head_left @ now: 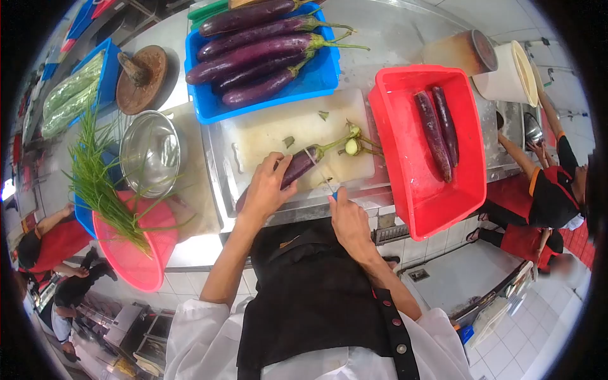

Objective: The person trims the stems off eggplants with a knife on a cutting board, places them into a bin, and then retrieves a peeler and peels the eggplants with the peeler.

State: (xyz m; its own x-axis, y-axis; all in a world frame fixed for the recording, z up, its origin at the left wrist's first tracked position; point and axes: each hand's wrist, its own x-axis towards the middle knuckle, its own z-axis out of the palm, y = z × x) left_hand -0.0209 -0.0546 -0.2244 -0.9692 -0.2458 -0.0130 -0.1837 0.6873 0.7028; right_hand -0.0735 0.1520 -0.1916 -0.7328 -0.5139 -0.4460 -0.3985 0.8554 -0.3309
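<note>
My left hand [269,187] is wrapped around an eggplant [299,166] that lies on the white cutting board [253,130], its stem end pointing up and right. In my right hand [348,218] is a knife [327,183]; its blade reaches up to the eggplant near the green cap. Cut-off green stem ends [353,147] rest on the board just right of that cap. A few small green scraps lie farther back on the board. Two eggplants without stems [433,136] lie inside the red tub [392,152] to the right.
Several whole eggplants fill a blue basin [272,104] behind the board. To the left are a steel bowl [150,154], a pink basin [136,247] with long green leaves, and a stone mortar [155,82]. Other people [551,196] stand at right and left.
</note>
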